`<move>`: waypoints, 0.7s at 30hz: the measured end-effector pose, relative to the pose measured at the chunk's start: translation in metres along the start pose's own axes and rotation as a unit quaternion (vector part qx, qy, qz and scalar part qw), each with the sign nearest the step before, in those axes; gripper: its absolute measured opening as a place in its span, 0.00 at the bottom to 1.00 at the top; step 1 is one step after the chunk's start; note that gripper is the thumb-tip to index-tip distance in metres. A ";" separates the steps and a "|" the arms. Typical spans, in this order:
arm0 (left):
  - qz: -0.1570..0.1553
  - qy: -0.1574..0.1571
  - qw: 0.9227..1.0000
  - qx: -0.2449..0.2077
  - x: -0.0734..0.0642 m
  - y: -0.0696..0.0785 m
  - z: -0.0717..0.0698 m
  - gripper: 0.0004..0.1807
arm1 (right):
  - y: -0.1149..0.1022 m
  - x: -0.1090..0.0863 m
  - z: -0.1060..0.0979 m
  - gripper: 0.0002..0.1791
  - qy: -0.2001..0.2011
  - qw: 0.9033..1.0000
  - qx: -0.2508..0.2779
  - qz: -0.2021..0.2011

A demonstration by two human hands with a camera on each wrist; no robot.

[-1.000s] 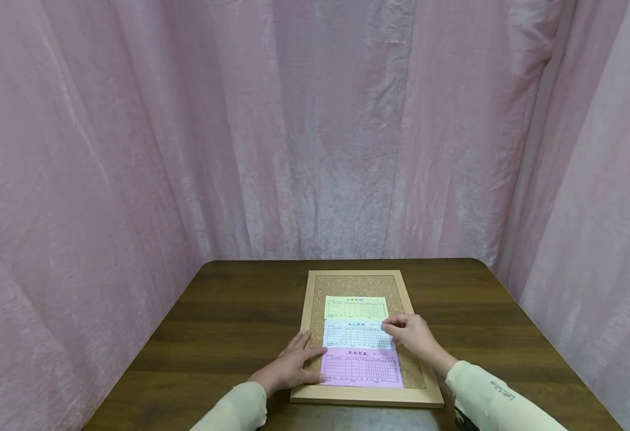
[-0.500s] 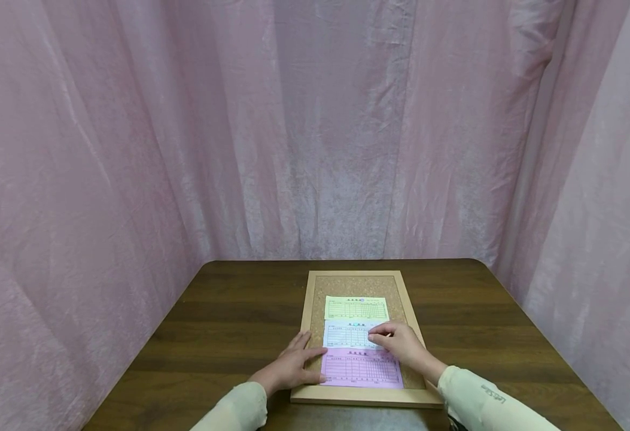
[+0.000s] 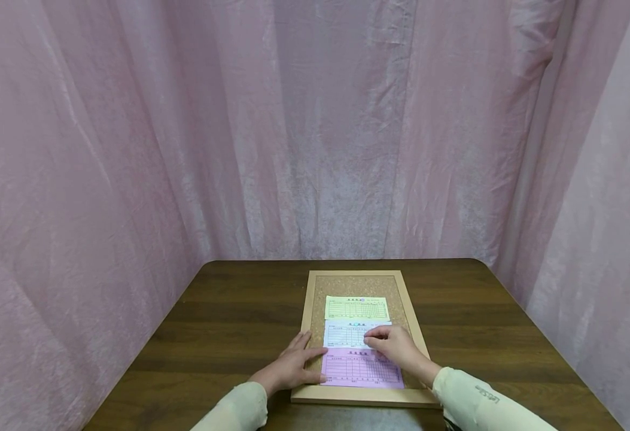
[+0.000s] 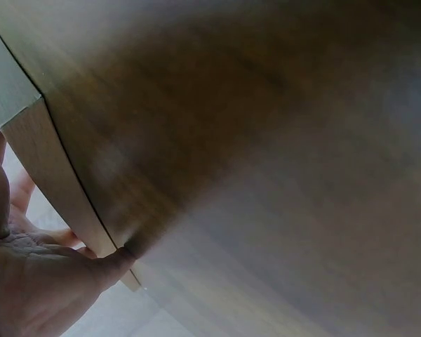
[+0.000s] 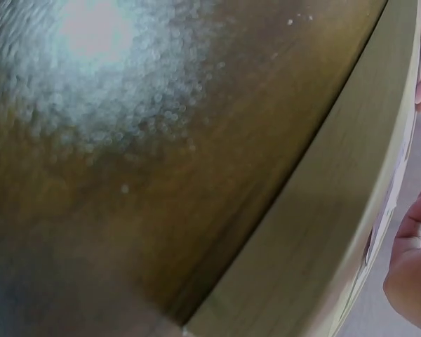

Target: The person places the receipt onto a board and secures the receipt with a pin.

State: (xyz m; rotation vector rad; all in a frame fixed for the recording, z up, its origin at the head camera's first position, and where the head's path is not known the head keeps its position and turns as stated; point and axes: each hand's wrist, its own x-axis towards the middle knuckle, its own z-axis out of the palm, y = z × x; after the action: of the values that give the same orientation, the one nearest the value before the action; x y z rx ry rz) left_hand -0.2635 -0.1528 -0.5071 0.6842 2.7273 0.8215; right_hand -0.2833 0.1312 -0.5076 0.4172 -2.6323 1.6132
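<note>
A cork board (image 3: 355, 284) with a pale wood frame lies on the table. Three printed slips run down it: a green slip (image 3: 341, 308), a pale blue slip (image 3: 338, 335) and a pink slip (image 3: 347, 368). My left hand (image 3: 290, 365) rests on the board's left edge, fingers spread, with thumb and index finger at the pink slip's left side. Over the right part of the blue slip is my right hand (image 3: 398, 348), thumb and index fingertips brought together. Whether a small thing sits between them is hidden. Small round spots, purple (image 3: 362, 300) and teal (image 3: 356, 324), mark the upper two slips' headings.
The dark wood table (image 3: 228, 323) extends on both sides of the board. Pink curtains (image 3: 341, 131) hang behind it and along the sides. In the right wrist view, a bright glare falls on the tabletop (image 5: 196, 175).
My right hand has moved left and slightly toward me, from the blue slip's right edge to over its right part. My left hand stays in place.
</note>
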 end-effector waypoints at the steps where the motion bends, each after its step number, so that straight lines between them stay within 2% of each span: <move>1: 0.000 0.000 1.000 0.000 0.000 0.000 0.000 0.35 | 0.000 0.000 0.000 0.09 -0.001 1.000 -0.006 -0.003; 8: 0.002 0.001 1.000 0.000 0.001 -0.001 0.001 0.35 | 0.003 -0.002 0.004 0.06 -0.005 0.998 -0.059 -0.019; 14: 0.006 0.003 1.000 0.007 0.000 -0.001 0.001 0.35 | 0.005 -0.005 0.006 0.07 -0.022 0.997 -0.070 -0.029; 21: 0.004 0.002 1.000 0.000 -0.001 0.000 0.000 0.35 | 0.008 -0.008 0.012 0.07 -0.016 0.992 -0.112 -0.051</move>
State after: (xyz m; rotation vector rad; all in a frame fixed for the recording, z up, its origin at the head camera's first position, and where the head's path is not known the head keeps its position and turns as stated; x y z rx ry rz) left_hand -0.2630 -0.1531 -0.5070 0.6945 2.7299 0.8247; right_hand -0.2762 0.1260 -0.5212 0.5601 -2.7256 1.2737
